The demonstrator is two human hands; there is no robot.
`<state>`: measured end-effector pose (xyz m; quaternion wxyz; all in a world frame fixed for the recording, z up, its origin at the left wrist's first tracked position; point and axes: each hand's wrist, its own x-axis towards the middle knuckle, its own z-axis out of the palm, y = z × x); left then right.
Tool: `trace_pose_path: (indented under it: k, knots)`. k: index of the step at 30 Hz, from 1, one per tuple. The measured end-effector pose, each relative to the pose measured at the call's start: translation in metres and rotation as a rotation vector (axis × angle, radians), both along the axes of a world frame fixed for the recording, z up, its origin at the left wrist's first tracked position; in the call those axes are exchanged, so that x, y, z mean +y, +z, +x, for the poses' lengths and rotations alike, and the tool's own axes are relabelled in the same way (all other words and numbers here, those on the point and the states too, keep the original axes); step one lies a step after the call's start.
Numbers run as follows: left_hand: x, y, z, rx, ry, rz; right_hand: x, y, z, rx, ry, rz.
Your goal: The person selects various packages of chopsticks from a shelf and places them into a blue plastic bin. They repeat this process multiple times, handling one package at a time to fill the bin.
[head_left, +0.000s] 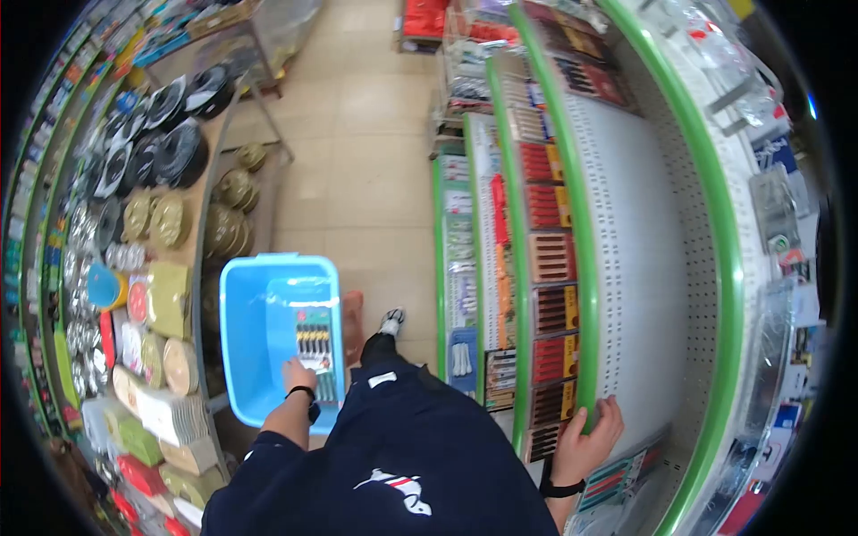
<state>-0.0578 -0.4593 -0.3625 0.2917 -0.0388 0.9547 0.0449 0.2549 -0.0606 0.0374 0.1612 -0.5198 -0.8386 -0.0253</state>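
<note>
My left hand (pixel 299 375) is inside a light blue plastic basin (pixel 255 357), beside a carded pack of dark-handled items (pixel 315 338). Its fingers are bent toward the pack, and whether they grip it is too small to tell. Below the pack lies another with greenish items (pixel 326 387). On the right, my right hand (pixel 590 439) rests on the green edge of a shelf (pixel 583 339), its thumb and fingers apart and nothing held. Next to it, packs with red and dark items (pixel 554 357) stand in a row along the lower shelf.
Tiled floor (pixel 357 179) runs ahead between the shelves. To the left, a table holds black pans (pixel 179 154), stacked plates (pixel 170 415) and bowls. A grey shelf board (pixel 639 268) and hanging goods are at the right. My foot (pixel 391 320) is in the aisle.
</note>
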Motion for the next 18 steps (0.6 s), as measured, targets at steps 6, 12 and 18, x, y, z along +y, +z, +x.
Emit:
trace_pose_path:
  k: [6, 12, 18]
  knots:
    - [0.132, 0.041, -0.136, 0.545, -0.154, 0.475, 0.003, -0.002, -0.005, 0.113, -0.134, -0.003]
    - [0.373, 0.136, -0.253, 0.708, -0.550, 0.876, 0.008, -0.001, -0.012, 0.136, -0.251, 0.039]
    - [0.612, 0.298, -0.269, 0.829, -0.848, 1.347, 0.014, 0.000, -0.023, 0.119, -0.343, 0.109]
